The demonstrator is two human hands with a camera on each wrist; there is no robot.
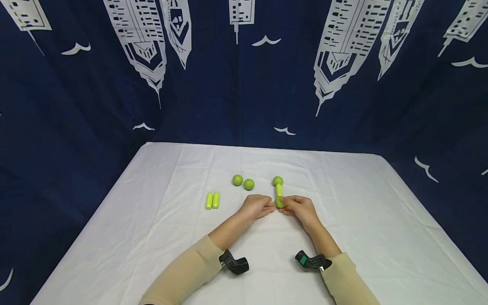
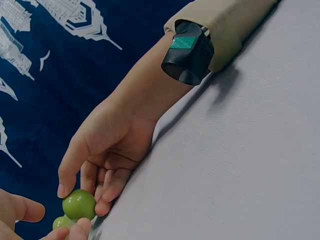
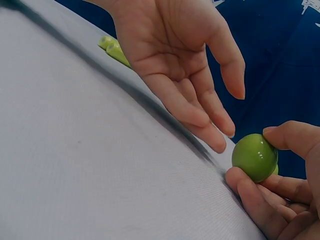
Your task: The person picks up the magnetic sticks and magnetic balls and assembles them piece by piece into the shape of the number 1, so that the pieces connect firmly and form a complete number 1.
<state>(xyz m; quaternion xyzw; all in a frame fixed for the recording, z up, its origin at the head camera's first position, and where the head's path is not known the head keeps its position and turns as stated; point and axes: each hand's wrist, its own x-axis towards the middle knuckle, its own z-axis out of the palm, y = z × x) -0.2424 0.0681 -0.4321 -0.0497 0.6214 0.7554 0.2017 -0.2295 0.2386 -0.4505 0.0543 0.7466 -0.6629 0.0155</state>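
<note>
A light green stick (image 1: 279, 190) stretches away from the person, with a green ball (image 1: 278, 181) at its far end and a second green ball (image 1: 279, 202) at its near end. My right hand (image 1: 301, 208) pinches the near ball between thumb and fingers, as the right wrist view also shows with the ball (image 3: 255, 157). Just left of that ball is my left hand (image 1: 258, 206), its fingers relaxed and holding nothing. In the right wrist view the left hand (image 3: 175, 65) shows its palm, fingertips close to the ball.
Two loose green balls (image 1: 243, 182) lie side by side behind the left hand. Farther left, two light green sticks (image 1: 212, 201) lie parallel on the white cloth-covered table (image 1: 343, 182). A dark blue printed curtain (image 1: 213, 97) hangs behind the table's far edge.
</note>
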